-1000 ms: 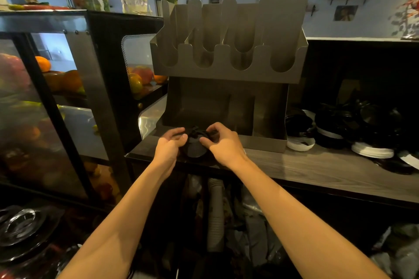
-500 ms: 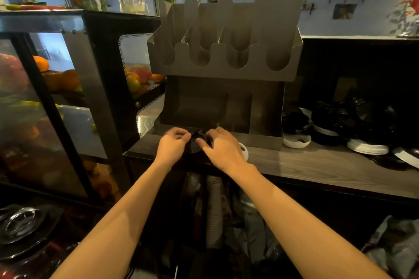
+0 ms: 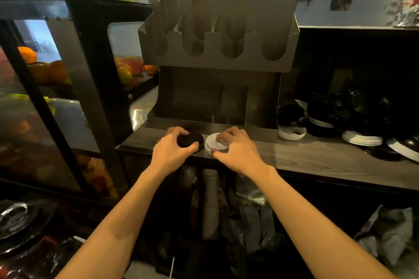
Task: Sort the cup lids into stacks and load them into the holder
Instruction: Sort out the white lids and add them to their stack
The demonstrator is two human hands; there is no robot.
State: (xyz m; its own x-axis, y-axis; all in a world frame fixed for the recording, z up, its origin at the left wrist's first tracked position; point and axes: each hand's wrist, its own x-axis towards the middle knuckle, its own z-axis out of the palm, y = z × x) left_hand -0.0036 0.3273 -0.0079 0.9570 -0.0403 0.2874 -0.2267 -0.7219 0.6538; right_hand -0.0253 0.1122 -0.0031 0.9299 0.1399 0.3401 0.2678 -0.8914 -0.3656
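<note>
Sorting step: splitting black from white at the near left end of the counter, just in front of the holder; judged early, with no lids visible in its upper slots.
Left hand: curled over the black lid, fingers at the far rim, thumb at the near right edge; gripping it against the counter.
Right hand: curled over the white lid, fingertips on its top, thumb by the near rim; gripping it.
Black lid: flat on the counter, touching or almost touching the white lid; single lid or short stack, cannot tell.
White lid: flat, just right of the black lid, close to the near edge of the counter.
Loose lids: mixed black and white heap at the far right of the counter, well apart from both hands, not yet sorted.
Risk, edge: both lids near the counter's lip; likely to drop into the clutter below on a pull toward the body.
Risk, nesting: wrong colour carried along unseen inside a stack, from thin lids clinging together.
Risk, loading: narrow upright slots; tilted stack apt to catch on the scalloped front and fan out.
Risk, light: dim scene, black lids on dark wood easy to miss.
</note>
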